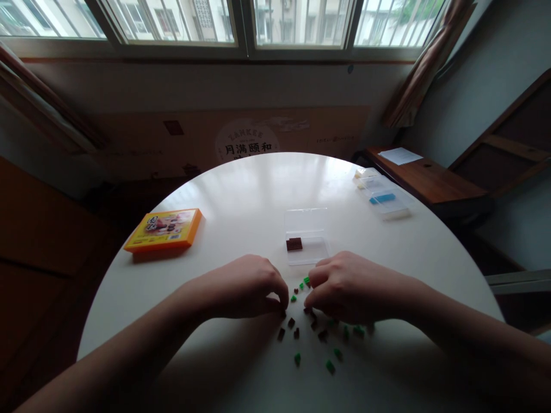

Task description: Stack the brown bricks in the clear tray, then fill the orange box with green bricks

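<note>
Orange box (163, 230) at left on the white table (241, 198); next, the left hand (253, 285), fingertips at a brown block (283, 314). Green blocks (297, 359) and more brown ones (281, 334) lie scattered before an open clear case (317, 249). The right hand (346, 284) bends over some. Whether either grip is closed on a block cannot be told. Far right, a clear container (396, 214).

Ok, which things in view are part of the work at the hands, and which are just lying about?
Seemingly in use:
- brown bits, loose by both hands
- green bits, loose among them
- middle box, open, holding a brown block

Seemingly just lying about:
- orange box
- far-right clear plastic, something blue inside
- paper
</note>
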Tool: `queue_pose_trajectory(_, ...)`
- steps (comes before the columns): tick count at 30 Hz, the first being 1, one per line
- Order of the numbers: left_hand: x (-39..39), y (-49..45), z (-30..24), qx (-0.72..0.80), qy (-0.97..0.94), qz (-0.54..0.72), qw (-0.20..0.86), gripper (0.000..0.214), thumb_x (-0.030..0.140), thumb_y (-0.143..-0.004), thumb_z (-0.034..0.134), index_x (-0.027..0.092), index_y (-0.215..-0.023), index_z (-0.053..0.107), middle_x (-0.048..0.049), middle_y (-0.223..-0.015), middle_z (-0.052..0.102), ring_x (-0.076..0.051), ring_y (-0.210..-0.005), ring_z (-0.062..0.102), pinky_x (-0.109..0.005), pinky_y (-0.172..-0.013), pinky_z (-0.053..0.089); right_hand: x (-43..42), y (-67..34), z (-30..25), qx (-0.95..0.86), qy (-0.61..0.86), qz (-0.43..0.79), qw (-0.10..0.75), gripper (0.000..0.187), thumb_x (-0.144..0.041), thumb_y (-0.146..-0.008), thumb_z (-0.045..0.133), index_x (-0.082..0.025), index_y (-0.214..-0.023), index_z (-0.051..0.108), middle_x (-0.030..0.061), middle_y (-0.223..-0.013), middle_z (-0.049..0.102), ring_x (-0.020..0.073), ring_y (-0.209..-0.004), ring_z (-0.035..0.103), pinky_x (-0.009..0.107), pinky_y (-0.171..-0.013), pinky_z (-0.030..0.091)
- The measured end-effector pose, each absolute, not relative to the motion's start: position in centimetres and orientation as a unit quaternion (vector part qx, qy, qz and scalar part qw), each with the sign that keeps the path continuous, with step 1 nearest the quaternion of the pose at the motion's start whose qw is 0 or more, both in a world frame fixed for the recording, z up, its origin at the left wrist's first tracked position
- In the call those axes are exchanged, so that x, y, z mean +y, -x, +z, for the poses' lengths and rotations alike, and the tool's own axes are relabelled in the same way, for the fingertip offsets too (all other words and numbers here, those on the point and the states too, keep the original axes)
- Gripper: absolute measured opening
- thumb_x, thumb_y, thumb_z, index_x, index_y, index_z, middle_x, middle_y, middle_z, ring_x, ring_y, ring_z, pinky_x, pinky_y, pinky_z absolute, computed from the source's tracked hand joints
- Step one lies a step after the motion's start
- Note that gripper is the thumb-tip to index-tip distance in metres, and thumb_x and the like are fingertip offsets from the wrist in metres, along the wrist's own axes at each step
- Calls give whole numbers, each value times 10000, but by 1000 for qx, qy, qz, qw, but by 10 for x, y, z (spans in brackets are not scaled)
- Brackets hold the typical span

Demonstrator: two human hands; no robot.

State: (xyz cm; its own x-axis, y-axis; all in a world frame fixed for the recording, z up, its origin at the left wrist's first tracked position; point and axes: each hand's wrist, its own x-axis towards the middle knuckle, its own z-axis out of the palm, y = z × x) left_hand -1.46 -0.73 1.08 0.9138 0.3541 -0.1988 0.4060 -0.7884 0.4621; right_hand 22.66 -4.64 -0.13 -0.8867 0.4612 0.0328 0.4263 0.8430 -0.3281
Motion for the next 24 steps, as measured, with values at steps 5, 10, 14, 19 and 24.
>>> queue_pose_trajectory(5,-3,19,7,219,-948,-42,226,185,155,-792,660,303,-865,744,54,-812,751,-120,-714,656,-209,-691,436,-45,-223,-6,-962,228,139,58,166,-193,-886,529,-219,-813,676,-5,-774,616,114,-688,492,261,-586,290)
queue_pose_trajectory(10,8,25,-1,266,-946,-9,183,180,182,-809,623,300,-874,744,32,-829,746,-141,-745,665,-233,-709,441,-46,-222,-8,-961,233,140,58,161,-197,-893,527,-211,-842,679,2,-815,631,119,-714,516,267,-594,306)
queue_pose_trajectory(14,15,27,-4,297,-938,1,176,168,226,-834,615,301,-898,751,19,-864,755,-152,-767,670,-240,-710,450,-47,-223,-9,-960,236,141,61,163,-199,-897,532,-220,-898,694,4,-820,640,123,-716,526,272,-595,309)
queue_pose_trajectory(19,19,30,-4,304,-934,5,187,173,240,-852,604,297,-910,756,13,-879,762,-154,-781,674,-236,-718,456,-47,-222,-10,-960,232,148,57,154,-216,-901,541,-228,-900,695,9,-844,654,128,-744,545,268,-610,314)
queue_pose_trajectory(24,18,31,-5,295,-938,9,181,148,274,-837,638,300,-925,754,10,-864,755,-160,-783,672,-244,-730,458,-48,-219,-11,-960,236,141,55,162,-212,-902,537,-213,-841,687,7,-805,643,127,-719,540,269,-595,306)
